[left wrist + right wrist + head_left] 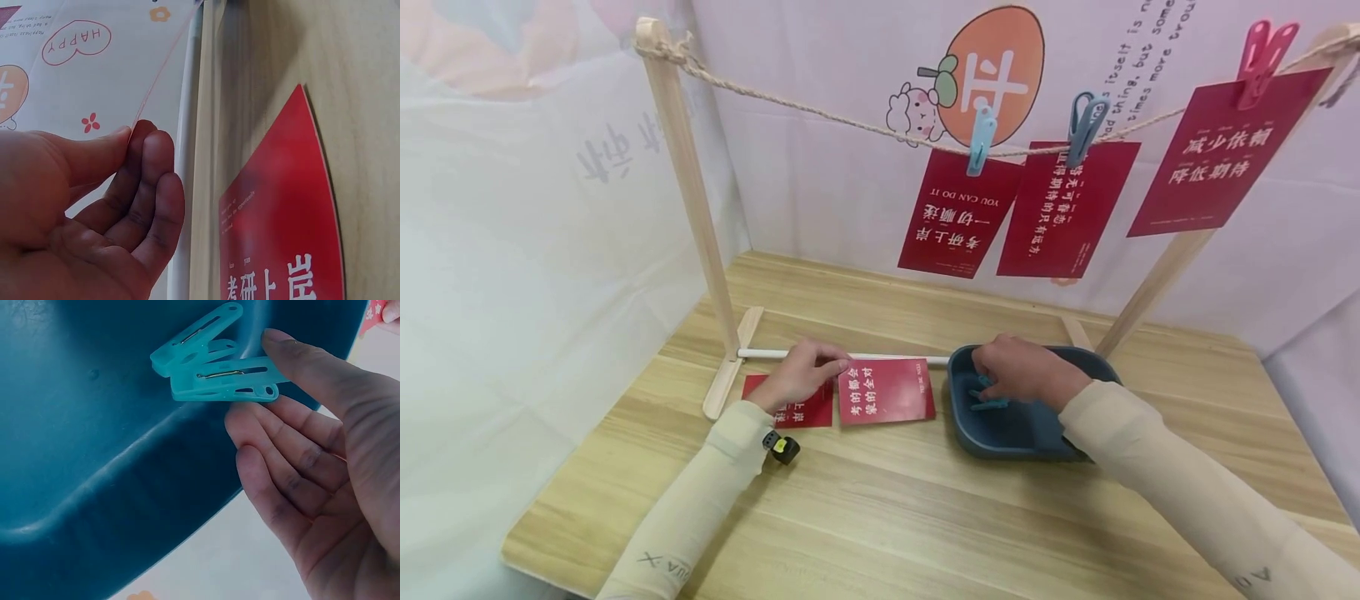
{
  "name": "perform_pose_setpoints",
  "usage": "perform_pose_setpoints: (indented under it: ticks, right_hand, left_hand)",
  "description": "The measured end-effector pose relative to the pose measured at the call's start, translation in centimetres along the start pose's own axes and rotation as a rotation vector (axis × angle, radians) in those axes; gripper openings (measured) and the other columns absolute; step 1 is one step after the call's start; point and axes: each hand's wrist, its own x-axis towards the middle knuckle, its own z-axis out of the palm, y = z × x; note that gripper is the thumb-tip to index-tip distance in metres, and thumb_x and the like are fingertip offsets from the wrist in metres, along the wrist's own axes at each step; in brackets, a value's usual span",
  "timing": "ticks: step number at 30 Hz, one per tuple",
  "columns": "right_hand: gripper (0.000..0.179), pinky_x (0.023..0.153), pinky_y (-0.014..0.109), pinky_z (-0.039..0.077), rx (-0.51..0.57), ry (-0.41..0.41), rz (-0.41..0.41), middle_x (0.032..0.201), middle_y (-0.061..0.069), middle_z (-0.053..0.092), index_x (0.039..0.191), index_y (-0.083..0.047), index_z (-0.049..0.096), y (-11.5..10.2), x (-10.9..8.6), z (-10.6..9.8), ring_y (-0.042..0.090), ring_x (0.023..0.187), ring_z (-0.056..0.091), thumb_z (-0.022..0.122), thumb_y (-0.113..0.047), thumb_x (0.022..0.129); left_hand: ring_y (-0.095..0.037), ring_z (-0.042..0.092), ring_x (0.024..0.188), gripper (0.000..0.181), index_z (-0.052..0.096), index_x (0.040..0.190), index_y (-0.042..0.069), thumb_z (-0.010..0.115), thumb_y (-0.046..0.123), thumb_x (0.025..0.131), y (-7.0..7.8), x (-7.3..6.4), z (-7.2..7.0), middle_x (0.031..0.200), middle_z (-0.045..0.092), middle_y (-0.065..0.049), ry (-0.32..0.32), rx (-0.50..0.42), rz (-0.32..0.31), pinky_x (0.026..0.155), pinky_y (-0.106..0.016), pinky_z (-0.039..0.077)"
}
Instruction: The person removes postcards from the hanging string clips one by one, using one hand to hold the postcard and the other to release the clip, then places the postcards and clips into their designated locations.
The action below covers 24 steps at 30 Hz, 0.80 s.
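Left of blue tray (1022, 456), half-covered card (812, 413), left hand (805, 373) with pinched card (891, 396); inside, right hand (1024, 369), teal clips (219, 384), grip unclear

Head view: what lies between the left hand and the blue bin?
In the head view, the red card pinched by the left hand, with the white rod behind it.

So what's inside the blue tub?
Two turquoise clips are in the tub, and the right hand is in there too. That hand and its sleeve cover part of it, so I can't tell what's underneath.
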Motion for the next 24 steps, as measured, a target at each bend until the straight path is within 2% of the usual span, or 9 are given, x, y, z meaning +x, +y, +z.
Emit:
perform_pose_setpoints:
  ticks: [4, 9, 15, 24]
  right_hand:
    - [0.031, 0.080, 0.033, 0.066, -0.022, -0.013, 0.003, 0.084, 0.001, 0.074, 0.104, -0.007, 0.074, -0.1, 0.2, 0.0, 0.009, 0.069, 0.066, 0.092, -0.022, 0.083]
    - [0.033, 0.080, 0.033, 0.067, -0.041, -0.026, 0.002, 0.084, 0.001, 0.075, 0.107, -0.006, 0.075, -0.2, 0.3, 0.0, 0.009, 0.068, 0.066, 0.092, -0.023, 0.083]
    - [0.033, 0.081, 0.035, 0.067, -0.081, -0.056, 0.004, 0.087, 0.001, 0.075, 0.108, -0.008, 0.075, -0.4, 0.8, 0.2, 0.010, 0.072, 0.068, 0.091, -0.023, 0.084]
    - [0.038, 0.083, 0.036, 0.066, -0.117, -0.071, -0.004, 0.089, 0.002, 0.074, 0.113, -0.008, 0.075, -0.5, 1.2, 0.9, 0.012, 0.075, 0.065, 0.092, -0.024, 0.083]
  left_hand:
    - [-0.022, 0.067, 0.091, 0.021, 0.077, 0.118, 0.004, 0.062, 0.012, 0.107, 0.1, 0.0, 0.1, 0.101, 0.075, -0.010, -0.013, 0.020, 0.013, 0.081, -0.030, 0.057]
    - [-0.020, 0.066, 0.090, 0.018, 0.078, 0.112, 0.005, 0.062, 0.012, 0.107, 0.2, 0.1, 0.1, 0.099, 0.075, -0.009, -0.021, 0.051, 0.037, 0.083, -0.031, 0.056]
    - [-0.015, 0.065, 0.093, 0.019, 0.079, 0.115, 0.008, 0.063, 0.015, 0.107, 0.0, 0.5, 0.4, 0.104, 0.077, -0.006, -0.033, 0.126, 0.006, 0.086, -0.032, 0.058]
    - [-0.013, 0.066, 0.087, 0.019, 0.079, 0.114, 0.007, 0.065, 0.017, 0.106, 0.1, 1.0, 0.7, 0.101, 0.078, -0.006, -0.028, 0.207, -0.011, 0.082, -0.030, 0.059]
